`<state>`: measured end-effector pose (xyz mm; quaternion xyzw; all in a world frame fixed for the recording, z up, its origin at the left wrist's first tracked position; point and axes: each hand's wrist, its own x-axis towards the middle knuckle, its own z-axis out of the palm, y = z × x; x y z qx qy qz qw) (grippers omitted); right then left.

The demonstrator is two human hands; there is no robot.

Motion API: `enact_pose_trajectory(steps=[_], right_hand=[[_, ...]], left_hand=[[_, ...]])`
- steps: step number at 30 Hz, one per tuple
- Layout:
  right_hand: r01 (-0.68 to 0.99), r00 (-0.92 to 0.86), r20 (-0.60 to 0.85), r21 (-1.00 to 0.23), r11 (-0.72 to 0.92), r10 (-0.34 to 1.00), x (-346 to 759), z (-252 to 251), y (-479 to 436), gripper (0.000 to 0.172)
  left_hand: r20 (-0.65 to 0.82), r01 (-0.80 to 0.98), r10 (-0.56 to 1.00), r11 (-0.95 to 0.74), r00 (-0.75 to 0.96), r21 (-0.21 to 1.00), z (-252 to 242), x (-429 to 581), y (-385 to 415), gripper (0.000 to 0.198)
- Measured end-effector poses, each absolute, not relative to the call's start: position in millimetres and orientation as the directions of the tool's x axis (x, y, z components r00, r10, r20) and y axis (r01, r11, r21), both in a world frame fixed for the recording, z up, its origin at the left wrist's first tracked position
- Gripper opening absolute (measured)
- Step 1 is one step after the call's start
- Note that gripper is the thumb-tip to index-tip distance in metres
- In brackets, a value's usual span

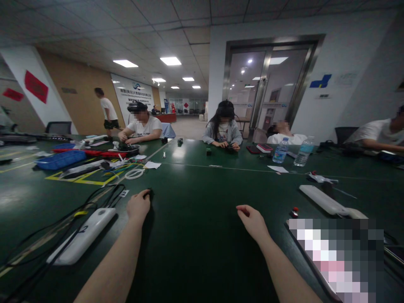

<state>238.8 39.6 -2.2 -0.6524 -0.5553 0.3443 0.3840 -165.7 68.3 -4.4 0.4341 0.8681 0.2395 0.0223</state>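
While the left hand (pixel 138 206) curls, the right (pixel 252 223) hovers.

Left hand (pixel 138 206) and right hand (pixel 252 223) can pass forward between a white corded bar (pixel 81 236) and another (pixel 328 201).

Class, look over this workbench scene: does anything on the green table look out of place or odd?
Loose black cables sprawl over the tabletop and across a white numbered device near the left hand. They look odd because they lie tangled rather than coiled.
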Motion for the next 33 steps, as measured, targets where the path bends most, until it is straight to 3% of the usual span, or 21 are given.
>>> enact_pose_trajectory(steps=[13,23,33], right_hand=[[0.483,0.115,-0.027,-0.872,-0.080,0.993,237,-3,39,0.020],[0.488,0.083,-0.003,-0.872,-0.043,0.997,240,-8,41,0.020],[0.611,0.054,-0.106,-0.783,-0.117,0.993,233,9,35,0.027]], left_hand=[[0.259,0.767,0.752,0.465,-0.606,0.442,-12,-164,70,0.040],[0.219,0.741,0.747,0.487,-0.628,0.462,-9,-164,70,0.041],[0.212,0.748,0.748,0.507,-0.629,0.429,-9,-164,71,0.040]])
